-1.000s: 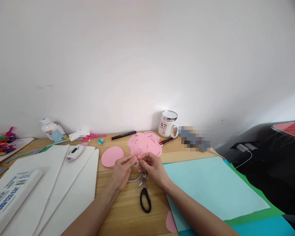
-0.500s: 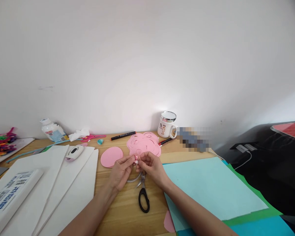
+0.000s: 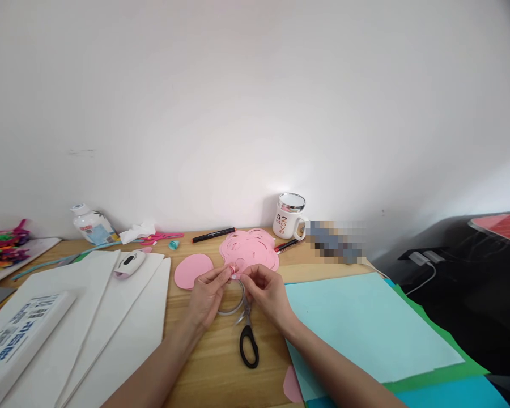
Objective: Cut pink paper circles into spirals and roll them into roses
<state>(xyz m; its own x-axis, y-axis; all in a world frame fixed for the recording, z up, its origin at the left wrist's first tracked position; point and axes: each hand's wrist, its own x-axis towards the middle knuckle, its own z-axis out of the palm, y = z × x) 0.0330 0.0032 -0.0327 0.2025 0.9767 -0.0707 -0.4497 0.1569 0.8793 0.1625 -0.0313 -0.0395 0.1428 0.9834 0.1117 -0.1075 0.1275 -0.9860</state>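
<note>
My left hand (image 3: 209, 294) is closed, thumb and forefinger pinching a small pink-and-white piece (image 3: 233, 270) that looks like rolled paper. Just to its right, my right hand (image 3: 266, 289) is closed in a pinch too; a small white bit (image 3: 234, 277) shows between the hands, and whatever the right fingertips hold is too small to make out. Below the hands lie black-handled scissors (image 3: 249, 345), blades pointing away, partly over a grey ring-shaped band (image 3: 230, 312). A heap of cut pink paper (image 3: 250, 246) sits behind the fingers. Left of it is a stack of pink paper circles (image 3: 191, 271).
White sheets (image 3: 147, 317) with a white device (image 3: 128, 264) and a printed box (image 3: 25, 328) lie left. Light blue paper (image 3: 365, 323) covers the right. At the back stand a mug (image 3: 285, 218), a marker (image 3: 213, 235) and a tilted white bottle (image 3: 94, 225).
My right hand has drawn slightly away to the right from the left, widening the gap between the fingertips. The left hand stays nearly in place with the pink-and-white piece.
</note>
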